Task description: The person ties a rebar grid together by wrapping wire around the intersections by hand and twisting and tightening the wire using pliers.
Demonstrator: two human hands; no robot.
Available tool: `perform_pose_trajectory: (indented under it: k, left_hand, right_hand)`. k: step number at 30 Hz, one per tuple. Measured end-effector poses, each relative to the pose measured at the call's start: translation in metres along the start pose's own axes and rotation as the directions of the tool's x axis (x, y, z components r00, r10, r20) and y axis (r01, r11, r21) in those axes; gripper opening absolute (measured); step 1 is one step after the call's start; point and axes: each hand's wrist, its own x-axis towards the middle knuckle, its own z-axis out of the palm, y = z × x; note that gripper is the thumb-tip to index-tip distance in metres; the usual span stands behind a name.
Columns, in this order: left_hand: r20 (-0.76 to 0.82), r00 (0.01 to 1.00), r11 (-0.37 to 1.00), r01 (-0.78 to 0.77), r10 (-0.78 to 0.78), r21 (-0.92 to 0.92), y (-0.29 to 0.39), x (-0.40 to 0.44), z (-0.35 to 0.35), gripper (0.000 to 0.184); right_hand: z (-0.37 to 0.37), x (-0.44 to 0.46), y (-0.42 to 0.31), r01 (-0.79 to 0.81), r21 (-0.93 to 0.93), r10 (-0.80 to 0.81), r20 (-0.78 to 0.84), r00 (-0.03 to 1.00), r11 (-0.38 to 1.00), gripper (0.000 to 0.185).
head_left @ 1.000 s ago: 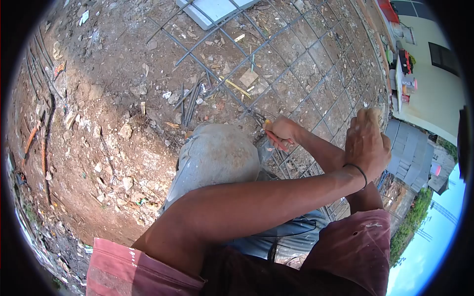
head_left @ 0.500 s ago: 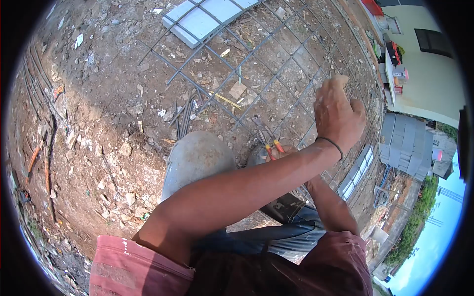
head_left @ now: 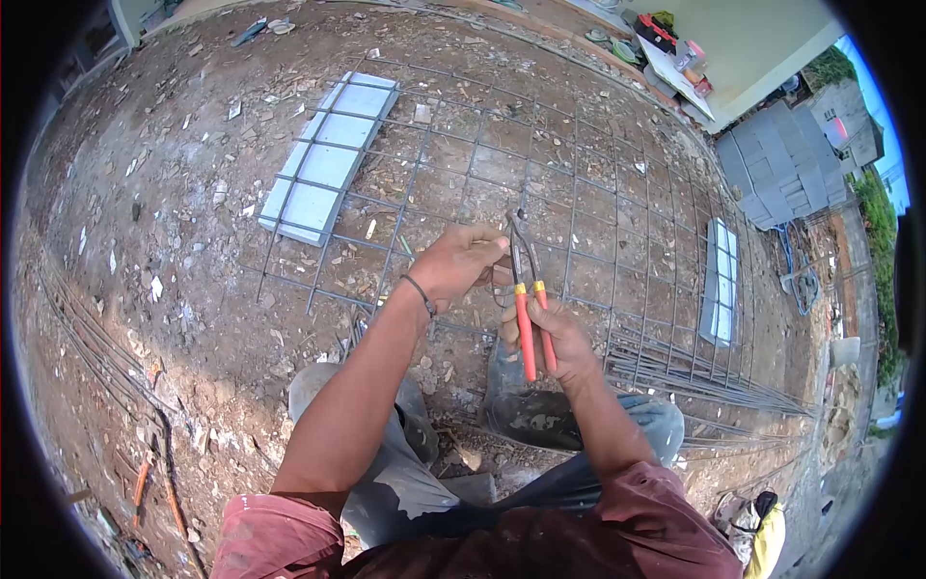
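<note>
The right hand (head_left: 569, 340) holds a pair of pincers (head_left: 525, 333) by its red handles, with the fingers curled around them and the metal head pointing to the far side. The handles stand a little apart. The left hand (head_left: 451, 265), with a dark band (head_left: 420, 292) at its wrist, is just left of the pincers; its thumb and forefinger are drawn together near the metal arms, perhaps on a thin wire, though the view is too small to be sure.

The pincers are in front of the knees, over the near part of a steel mesh (head_left: 572, 183). Under the mesh's left part lies a white slab (head_left: 333, 145), and another slab (head_left: 720, 280) lies at its right end. Thin steel rods (head_left: 690, 374) lie bunched at the near right. Grey blocks (head_left: 781, 159) are stacked at the far right.
</note>
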Motion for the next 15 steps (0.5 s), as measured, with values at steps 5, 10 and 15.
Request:
perform_pose_trajectory:
  k: [5, 10, 15]
  left_hand:
    - [-0.008, 0.999, 0.997, 0.049, -0.048, 0.060, -0.020, 0.009, 0.008, 0.036]
    - [-0.261, 0.924, 0.814, -0.084, 0.280, 0.575, -0.062, 0.034, 0.020, 0.026]
    - [-0.398, 0.839, 0.764, -0.031, 0.370, 0.645, -0.096, 0.065, -0.016, 0.026]
  right_hand:
    - [-0.016, -0.009, -0.004, -0.046, -0.137, 0.043, -0.018, 0.999, 0.990, 0.041]
    - [0.015, -0.036, 0.011, -0.097, 0.237, 0.059, 0.165, 0.984, 0.967, 0.087]
    - [-0.015, -0.039, 0.036, -0.235, 0.303, 0.058, 0.495, 0.867, 0.924, 0.100]
